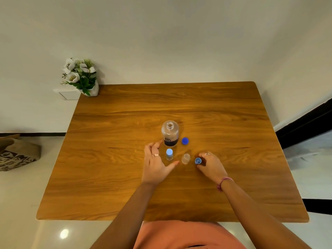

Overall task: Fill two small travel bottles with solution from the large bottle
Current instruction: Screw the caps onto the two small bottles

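Large bottle [170, 133]: uncapped, upright, my landmark.
Travel bottles: capped one [169, 154] and open one [185, 158] just before it.
Left hand [156, 164]: fingers spread, empty.
Right hand [210, 165]: pinching small cap [198, 161].
Handling: light, probably slick; grip mid-body.

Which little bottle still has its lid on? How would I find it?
Look at the middle of the wooden table, where the big clear bottle stands open. Just in front of it are two small bottles side by side, between the person's hands. The capped small bottle is the one nearer the left hand, wearing a pale blue lid; the open small bottle has none.
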`<state>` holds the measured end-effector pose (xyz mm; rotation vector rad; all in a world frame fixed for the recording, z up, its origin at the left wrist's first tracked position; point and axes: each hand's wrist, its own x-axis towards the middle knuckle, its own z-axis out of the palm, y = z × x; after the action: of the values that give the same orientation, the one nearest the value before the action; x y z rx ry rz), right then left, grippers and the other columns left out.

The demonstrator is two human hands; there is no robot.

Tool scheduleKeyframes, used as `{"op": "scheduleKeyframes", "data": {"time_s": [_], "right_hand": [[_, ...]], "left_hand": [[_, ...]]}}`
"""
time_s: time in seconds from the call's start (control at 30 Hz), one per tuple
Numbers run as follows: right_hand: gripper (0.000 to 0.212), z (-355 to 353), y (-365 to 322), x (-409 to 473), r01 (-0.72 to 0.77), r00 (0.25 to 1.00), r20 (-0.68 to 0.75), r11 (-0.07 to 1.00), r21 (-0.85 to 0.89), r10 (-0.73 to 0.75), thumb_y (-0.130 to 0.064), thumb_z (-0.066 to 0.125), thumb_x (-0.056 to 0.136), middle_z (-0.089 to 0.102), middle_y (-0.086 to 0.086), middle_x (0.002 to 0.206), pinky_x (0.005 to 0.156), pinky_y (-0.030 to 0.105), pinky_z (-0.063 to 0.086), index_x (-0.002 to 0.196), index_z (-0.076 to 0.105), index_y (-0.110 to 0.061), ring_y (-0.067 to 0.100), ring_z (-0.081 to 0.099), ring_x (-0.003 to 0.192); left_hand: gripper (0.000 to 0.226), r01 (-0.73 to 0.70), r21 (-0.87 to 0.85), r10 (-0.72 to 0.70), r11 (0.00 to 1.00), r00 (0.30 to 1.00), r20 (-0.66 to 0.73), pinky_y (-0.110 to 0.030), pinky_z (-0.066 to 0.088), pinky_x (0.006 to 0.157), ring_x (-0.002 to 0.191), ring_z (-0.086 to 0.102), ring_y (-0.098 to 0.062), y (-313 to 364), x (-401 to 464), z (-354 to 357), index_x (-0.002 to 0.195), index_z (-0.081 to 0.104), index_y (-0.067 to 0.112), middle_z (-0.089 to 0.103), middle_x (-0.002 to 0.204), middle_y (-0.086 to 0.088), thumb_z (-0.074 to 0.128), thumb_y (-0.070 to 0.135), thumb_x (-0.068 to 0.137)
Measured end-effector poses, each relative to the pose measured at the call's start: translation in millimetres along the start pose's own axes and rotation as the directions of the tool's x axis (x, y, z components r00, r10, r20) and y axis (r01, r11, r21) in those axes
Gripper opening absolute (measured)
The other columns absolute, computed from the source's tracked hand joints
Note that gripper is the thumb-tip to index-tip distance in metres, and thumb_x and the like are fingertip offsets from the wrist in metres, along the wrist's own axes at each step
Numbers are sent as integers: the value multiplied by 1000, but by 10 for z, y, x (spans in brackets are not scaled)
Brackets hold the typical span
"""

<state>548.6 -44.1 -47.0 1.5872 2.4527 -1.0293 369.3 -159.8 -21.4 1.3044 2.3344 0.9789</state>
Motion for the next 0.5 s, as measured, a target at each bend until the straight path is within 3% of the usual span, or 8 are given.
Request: {"op": "scheduleKeyframes", "data": {"time_s": [0.1,0.17,0.23,0.3,0.4,0.5], "right_hand": [[36,-10,21,5,15,1000,8,1000,-4,-15,-20,65,85,57,-1,121,97,31,46,120,58,-23,15,53,112],[35,-25,43,6,38,999,18,999,-5,-38,-19,64,85,57,0,121,97,31,45,120,58,-21,16,53,112],[35,-42,56,7,62,998,20,998,-1,-62,-18,63,85,57,1,121,97,30,44,120,59,-20,16,53,111],[36,-59,64,3,75,997,20,997,-1,-75,-18,64,85,57,1,122,98,29,44,121,58,-20,16,53,112],[38,-82,83,-7,95,995,33,995,-5,-95,-17,64,85,57,1,124,100,29,43,122,58,-20,16,53,114],[38,-143,124,-44,112,993,48,994,-1,-112,-19,64,86,57,1,125,99,26,42,124,57,-20,15,53,115]], "left_hand": [[68,-321,152,341,935,932,-126,-20,48,82,99,46,-14,85,-152,38,122,42,7,51,107,-12,63,52,75],[57,-375,130,383,918,923,-39,-22,50,78,92,51,-12,204,-242,114,123,43,10,54,104,-10,59,45,81],[54,-293,128,283,948,955,87,-26,52,84,99,56,-13,340,-316,208,130,42,14,56,112,-8,58,41,86],[60,-69,82,54,994,984,169,-29,42,102,119,49,-19,432,-394,338,137,39,10,48,130,-8,61,36,88],[70,206,44,-210,978,959,190,-32,32,112,133,36,-21,516,-446,486,142,30,6,37,140,-9,64,34,87],[74,356,14,-351,934,911,216,-35,28,115,139,29,-21,554,-438,580,145,24,7,31,148,-8,64,32,87]]}}
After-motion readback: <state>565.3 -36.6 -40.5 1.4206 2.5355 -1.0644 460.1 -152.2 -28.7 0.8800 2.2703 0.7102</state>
